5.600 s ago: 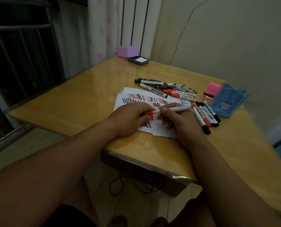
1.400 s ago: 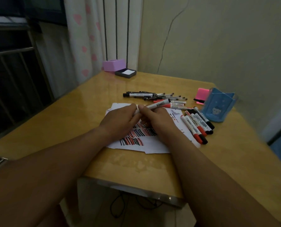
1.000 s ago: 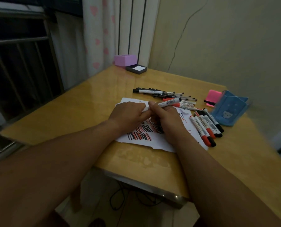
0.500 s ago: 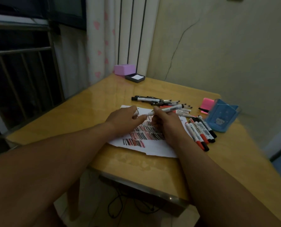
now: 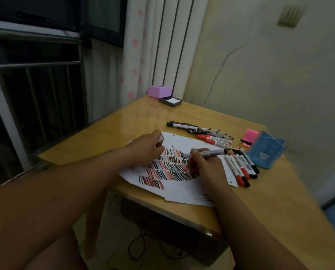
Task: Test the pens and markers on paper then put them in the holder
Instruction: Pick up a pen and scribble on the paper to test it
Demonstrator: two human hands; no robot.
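A white sheet of paper (image 5: 179, 189) covered in rows of red and black strokes lies on the wooden table (image 5: 270, 207). My right hand (image 5: 203, 165) grips an uncapped white marker (image 5: 211, 152), its tip pointing left at the paper. My left hand (image 5: 147, 150) rests on the paper's left side and pinches the marker's cap (image 5: 161, 138). Several capped red and black markers (image 5: 240, 167) lie in a row right of the paper. More pens and markers (image 5: 201, 132) lie in a pile behind it. The blue pen holder (image 5: 265, 153) stands at the right.
A pink sticky-note pad (image 5: 250, 137) lies beside the holder. A purple box (image 5: 159, 91) and a dark tray with a white pad (image 5: 171, 101) sit at the table's far corner by the curtain. The table's near edge runs just below the paper.
My hands have pulled apart: the cap came off in my left hand, and my right hand turned the marker tip down toward the paper. The camera tilted upward.
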